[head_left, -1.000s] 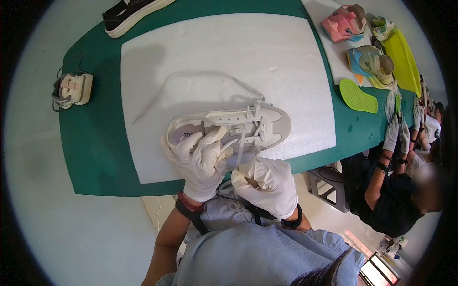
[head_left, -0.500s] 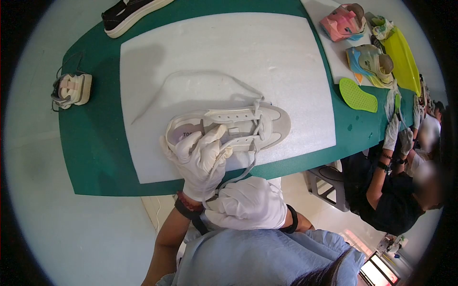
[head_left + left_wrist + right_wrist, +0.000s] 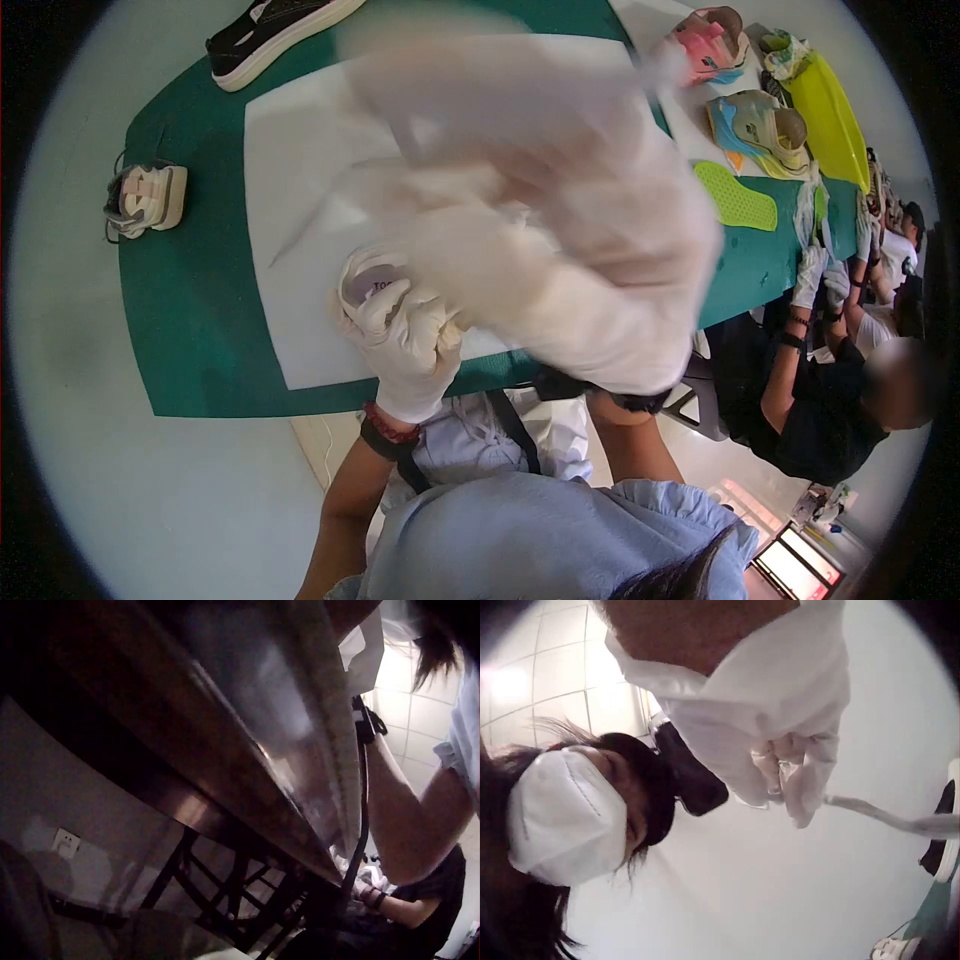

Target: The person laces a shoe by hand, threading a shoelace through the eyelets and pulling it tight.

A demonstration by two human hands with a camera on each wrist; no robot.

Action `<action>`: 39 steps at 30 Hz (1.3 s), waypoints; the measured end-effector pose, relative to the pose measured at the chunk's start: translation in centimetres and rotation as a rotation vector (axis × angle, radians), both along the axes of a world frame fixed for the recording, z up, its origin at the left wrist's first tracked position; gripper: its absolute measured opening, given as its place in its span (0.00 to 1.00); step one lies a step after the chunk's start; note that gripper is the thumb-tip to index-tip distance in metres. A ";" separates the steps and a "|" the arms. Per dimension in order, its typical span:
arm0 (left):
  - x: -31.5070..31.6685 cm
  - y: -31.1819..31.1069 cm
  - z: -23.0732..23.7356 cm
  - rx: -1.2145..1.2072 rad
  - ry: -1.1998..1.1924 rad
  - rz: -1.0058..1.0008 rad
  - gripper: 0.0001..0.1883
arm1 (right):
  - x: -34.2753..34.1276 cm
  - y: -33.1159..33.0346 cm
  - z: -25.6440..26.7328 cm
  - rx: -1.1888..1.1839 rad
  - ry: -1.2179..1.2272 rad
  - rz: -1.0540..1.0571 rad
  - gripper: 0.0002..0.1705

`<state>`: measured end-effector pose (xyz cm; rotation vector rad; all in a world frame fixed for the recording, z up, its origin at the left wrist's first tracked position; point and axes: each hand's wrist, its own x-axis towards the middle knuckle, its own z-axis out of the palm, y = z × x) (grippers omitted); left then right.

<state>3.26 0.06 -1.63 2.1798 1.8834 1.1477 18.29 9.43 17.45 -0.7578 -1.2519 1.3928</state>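
Note:
A pale shoe lies on the white board, its heel end (image 3: 350,270) visible in the head view and the rest behind my raised right hand. My gloved left hand (image 3: 408,345) grips the near side of the shoe by its opening, fingers curled over the edge. My gloved right hand (image 3: 600,240) is lifted close to the head camera and blurred. In the right wrist view, the right hand (image 3: 780,742) pinches the end of a pale lace (image 3: 885,815), which runs off to the right. The left wrist view does not show the left hand.
The white board (image 3: 290,200) lies on a green table (image 3: 190,330). A black shoe (image 3: 275,40) and a small shoe (image 3: 145,200) are at left. Several colourful shoes, a green insole (image 3: 738,198) and a yellow-green basin (image 3: 830,120) are at right, near a person (image 3: 815,420).
My right hand has swung from low near the body up and forward, close to the head camera, covering much of the shoe. The left hand has kept its hold on the shoe.

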 end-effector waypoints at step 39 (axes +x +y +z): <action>-3.3 -0.6 12.0 -0.144 -0.861 0.017 0.09 | 8.2 -2.5 -9.7 0.350 -1.000 -0.223 0.08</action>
